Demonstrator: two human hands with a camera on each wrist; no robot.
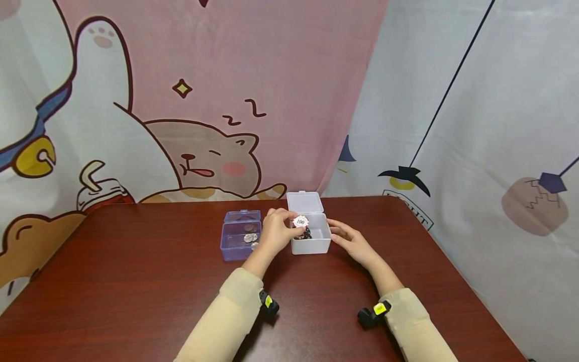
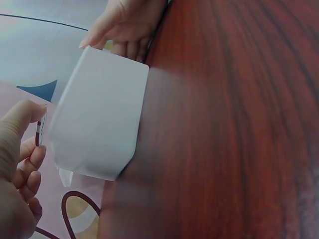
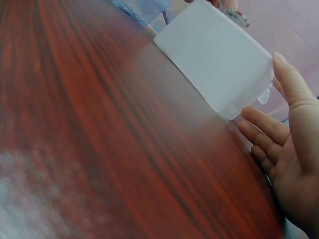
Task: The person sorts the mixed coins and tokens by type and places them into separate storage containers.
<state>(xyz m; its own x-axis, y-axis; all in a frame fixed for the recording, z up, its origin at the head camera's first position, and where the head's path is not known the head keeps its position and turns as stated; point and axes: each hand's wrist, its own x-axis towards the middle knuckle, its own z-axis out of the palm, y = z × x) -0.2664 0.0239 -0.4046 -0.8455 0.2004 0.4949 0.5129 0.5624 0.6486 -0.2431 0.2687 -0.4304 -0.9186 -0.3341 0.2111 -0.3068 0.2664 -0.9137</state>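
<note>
My left hand (image 1: 277, 232) pinches a poker chip (image 1: 300, 221) with "100" on its white face, just above the left part of an open white plastic box (image 1: 312, 247). Inside that box, dark chips (image 1: 307, 234) lie on the left, partly hidden by the hand and the held chip. At the box's right side is my right hand (image 1: 355, 245), its fingers fairly straight. The right wrist view has the thumb (image 3: 294, 82) at the box's upper edge, the other fingers beside its side. The left wrist view shows the pinched chip (image 2: 41, 127) edge-on.
Left of the white box stands an open blue translucent box (image 1: 232, 251) with several silver coins (image 1: 250, 237) in it. The white box's lid (image 1: 305, 202) is tipped back. Both boxes are on a dark red wooden table (image 1: 135, 281), before a cartoon-printed curtain (image 1: 294, 75).
</note>
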